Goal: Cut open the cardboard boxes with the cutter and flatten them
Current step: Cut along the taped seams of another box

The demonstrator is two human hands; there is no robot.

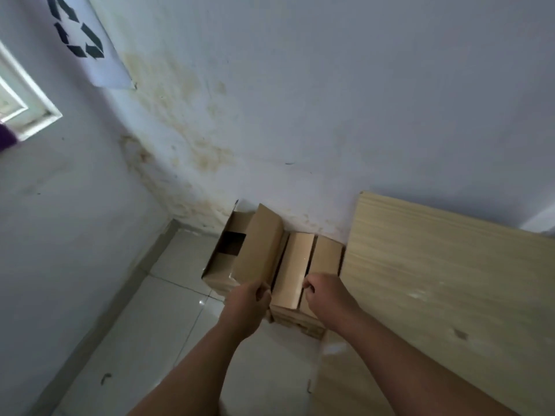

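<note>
Several brown cardboard boxes stand on the floor against the wall. My left hand [247,298] grips the near end of a closed box [258,247] that is tilted up over an open box [223,256]. Two more closed boxes [295,265] lie side by side to the right, on top of a stack of others. My right hand [322,292] has its fingers curled at the near end of the rightmost box [327,253]; whether it holds the box is hidden. No cutter is in view.
A light wooden tabletop [450,280] fills the right side, its edge right next to the boxes. White floor tiles [168,319] lie on the left. The stained wall [270,115] stands behind the boxes, with a recycling sign [87,37] at upper left.
</note>
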